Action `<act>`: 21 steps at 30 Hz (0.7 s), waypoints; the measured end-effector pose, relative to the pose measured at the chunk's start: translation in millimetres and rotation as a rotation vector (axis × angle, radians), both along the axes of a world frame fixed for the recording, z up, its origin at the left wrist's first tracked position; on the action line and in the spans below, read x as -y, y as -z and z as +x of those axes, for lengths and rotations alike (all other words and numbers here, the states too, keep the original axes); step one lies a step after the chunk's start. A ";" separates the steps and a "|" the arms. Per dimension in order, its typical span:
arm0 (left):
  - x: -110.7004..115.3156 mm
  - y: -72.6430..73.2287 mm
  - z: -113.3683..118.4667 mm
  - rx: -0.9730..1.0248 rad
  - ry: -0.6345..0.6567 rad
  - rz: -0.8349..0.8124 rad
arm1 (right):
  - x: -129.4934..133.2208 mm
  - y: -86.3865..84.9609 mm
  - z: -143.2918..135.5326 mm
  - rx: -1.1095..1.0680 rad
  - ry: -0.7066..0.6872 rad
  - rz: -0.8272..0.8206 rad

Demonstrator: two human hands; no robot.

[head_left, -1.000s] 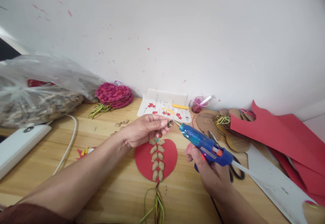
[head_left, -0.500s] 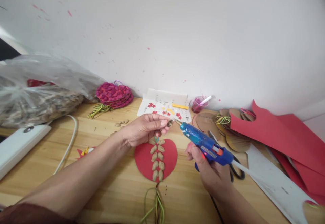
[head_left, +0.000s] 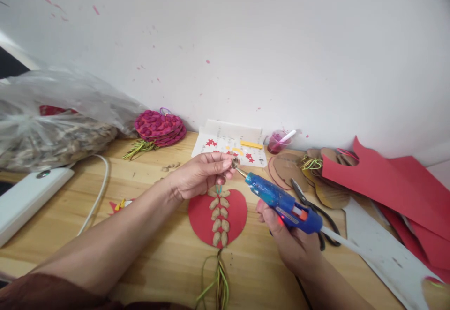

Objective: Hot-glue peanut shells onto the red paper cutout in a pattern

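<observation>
My left hand (head_left: 207, 171) pinches a small brownish peanut shell (head_left: 235, 162) between thumb and fingertips. Wrapped round the handle of a blue glue gun (head_left: 277, 200) is my right hand (head_left: 293, 237). The gun's metal nozzle points at the shell and is at or very near it; contact is hard to make out. A white glue stick sticks out of the back of the gun. Below my hands lies a red disc (head_left: 200, 218) bearing two rows of tan shells (head_left: 215, 214). Green and brown strings (head_left: 221, 279) hang from its near edge.
At left are a clear bag of shells (head_left: 80, 141) and a white power strip (head_left: 35, 197). Behind stand pink shell-covered discs (head_left: 160, 129), a paper sheet with cutouts (head_left: 207, 134) and a paint cup (head_left: 275, 145). Scissors (head_left: 316, 207), cardboard pieces (head_left: 288, 169) and red sheets (head_left: 386, 183) lie right.
The glue gun's nozzle has moved down and left, from the shell's upper right side to its lower edge. My left hand keeps hold of the shell. The view has shifted slightly.
</observation>
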State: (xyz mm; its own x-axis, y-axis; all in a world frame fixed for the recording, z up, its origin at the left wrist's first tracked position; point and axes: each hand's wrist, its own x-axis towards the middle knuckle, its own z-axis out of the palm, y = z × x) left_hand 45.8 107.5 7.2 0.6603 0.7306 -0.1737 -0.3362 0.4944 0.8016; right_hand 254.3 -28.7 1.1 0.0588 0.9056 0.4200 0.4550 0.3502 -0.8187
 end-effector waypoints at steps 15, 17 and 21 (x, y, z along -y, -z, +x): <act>1.9 -4.6 0.7 0.000 -0.012 -0.008 | 0.0 -0.4 0.9 0.137 0.006 -0.033; 2.0 -4.0 0.7 0.000 -0.006 -0.004 | 0.2 1.2 1.2 0.141 0.014 -0.033; 2.1 -3.7 0.3 0.002 -0.001 -0.005 | 0.0 1.4 1.1 0.137 0.023 -0.035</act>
State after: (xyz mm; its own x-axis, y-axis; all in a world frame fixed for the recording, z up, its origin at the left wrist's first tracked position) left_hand 46.1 105.4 10.9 0.6602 0.7303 -0.1756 -0.3383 0.4979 0.7985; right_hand 255.5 -28.7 -0.4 0.0241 0.9189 0.3937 0.5713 0.3105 -0.7597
